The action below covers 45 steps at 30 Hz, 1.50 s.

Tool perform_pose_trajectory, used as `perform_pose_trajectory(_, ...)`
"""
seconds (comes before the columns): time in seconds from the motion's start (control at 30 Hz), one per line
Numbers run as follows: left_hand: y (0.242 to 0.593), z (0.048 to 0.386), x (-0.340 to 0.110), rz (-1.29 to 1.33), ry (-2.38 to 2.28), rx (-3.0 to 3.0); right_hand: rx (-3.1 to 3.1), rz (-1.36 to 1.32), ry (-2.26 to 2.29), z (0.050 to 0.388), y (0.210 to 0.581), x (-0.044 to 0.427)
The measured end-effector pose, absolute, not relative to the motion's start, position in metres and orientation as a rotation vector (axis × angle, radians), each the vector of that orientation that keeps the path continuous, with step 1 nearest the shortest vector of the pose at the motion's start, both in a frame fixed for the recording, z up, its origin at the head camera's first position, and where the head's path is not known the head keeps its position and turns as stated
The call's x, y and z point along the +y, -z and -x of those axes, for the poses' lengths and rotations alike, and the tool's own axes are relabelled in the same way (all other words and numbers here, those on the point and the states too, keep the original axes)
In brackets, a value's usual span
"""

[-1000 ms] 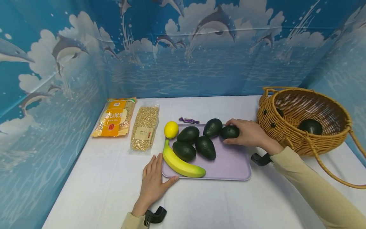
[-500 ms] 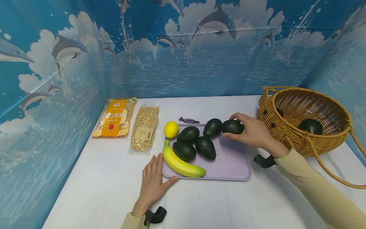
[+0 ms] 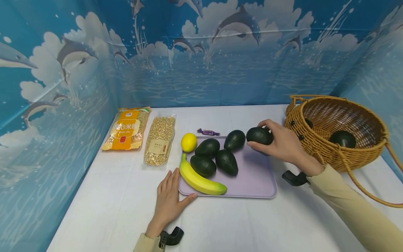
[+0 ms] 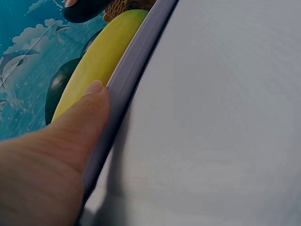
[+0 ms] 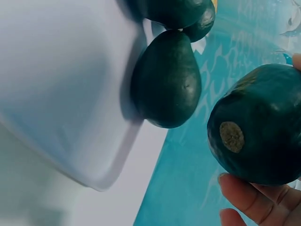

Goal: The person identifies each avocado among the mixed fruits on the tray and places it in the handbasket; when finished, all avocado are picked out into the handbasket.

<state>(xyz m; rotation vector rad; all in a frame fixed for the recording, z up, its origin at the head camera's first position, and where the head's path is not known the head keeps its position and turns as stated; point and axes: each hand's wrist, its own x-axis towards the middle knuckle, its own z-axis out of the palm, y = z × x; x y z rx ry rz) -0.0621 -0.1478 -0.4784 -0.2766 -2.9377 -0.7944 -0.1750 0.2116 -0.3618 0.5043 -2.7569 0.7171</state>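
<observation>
My right hand (image 3: 284, 145) grips a dark green avocado (image 3: 259, 135) between thumb and fingers over the back right corner of the lilac tray (image 3: 255, 182); in the right wrist view that avocado (image 5: 263, 125) is apart from the others. Several avocados (image 3: 226, 162) lie on the tray's left half, beside a banana (image 3: 201, 182) and a yellow lemon (image 3: 189, 142) at the back left corner. My left hand (image 3: 168, 201) rests at the front left corner, fingers straight along the side. Its thumb touches the rim in the left wrist view, near the banana (image 4: 103, 56).
A wicker basket (image 3: 362, 155) with avocados (image 3: 342, 139) inside stands at the right, its rope handle reaching forward. A purple-wrapped candy (image 3: 208, 132) lies behind the tray. Left of it are a bag of grains (image 3: 162, 131) and an orange packet (image 3: 126, 129).
My right hand has lifted the avocado off the tray and moved slightly right and back with it. My left hand has stayed in place.
</observation>
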Motion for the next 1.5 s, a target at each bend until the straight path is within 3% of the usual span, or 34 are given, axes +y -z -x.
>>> perform_pose_trajectory(0.8,0.478,0.062,-0.148,0.274,0.795,-2.941,-2.709,-0.442,-0.763,0.165,0.326,0.22)
perform_pose_trajectory(1.5,0.48,0.063,-0.148,0.272,0.793,-2.947,-2.706,-0.157,-0.745,0.159,0.298,0.279)
